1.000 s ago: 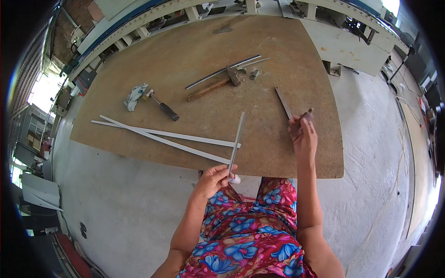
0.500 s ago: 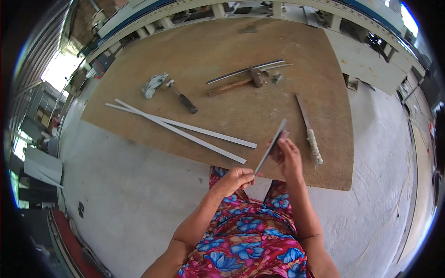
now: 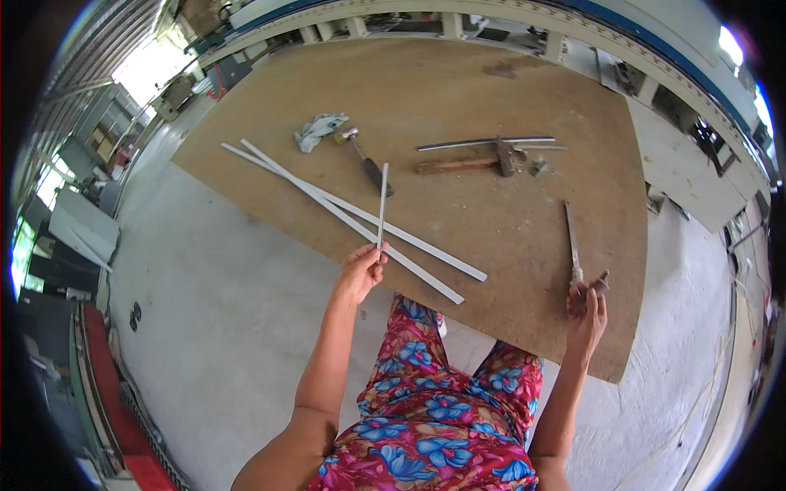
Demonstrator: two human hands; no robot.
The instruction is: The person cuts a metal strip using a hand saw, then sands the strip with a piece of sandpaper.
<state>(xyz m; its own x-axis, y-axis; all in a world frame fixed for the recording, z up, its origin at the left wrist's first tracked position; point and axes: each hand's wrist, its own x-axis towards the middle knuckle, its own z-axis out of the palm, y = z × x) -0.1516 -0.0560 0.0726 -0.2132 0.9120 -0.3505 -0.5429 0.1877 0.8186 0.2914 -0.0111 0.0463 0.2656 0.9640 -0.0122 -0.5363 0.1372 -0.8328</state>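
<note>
My left hand (image 3: 360, 272) pinches the lower end of a narrow grey metal strip (image 3: 383, 200), which stands nearly upright over two long pale strips (image 3: 319, 204) lying crossed on the brown board. At the right, my right hand (image 3: 586, 317) is closed on a small dark brown piece (image 3: 601, 284), perhaps folded sandpaper. That hand is over the cord-wrapped handle (image 3: 576, 273) of a long flat metal tool (image 3: 571, 231), hiding most of the handle. Whether the fingers also grip the handle I cannot tell.
A black-handled hammer (image 3: 370, 166) and a crumpled pale cloth (image 3: 320, 131) lie on the brown board (image 3: 393, 90). Behind my right hand are a wooden-handled hammer (image 3: 463, 166), a dark strip (image 3: 487, 142) and small scraps. A long machine (image 3: 393, 18) runs along the far edge.
My hands have moved apart: the left went left with the metal strip and tilted it upright, the right went right to the wrapped handle with the brown piece. The view has shifted.
</note>
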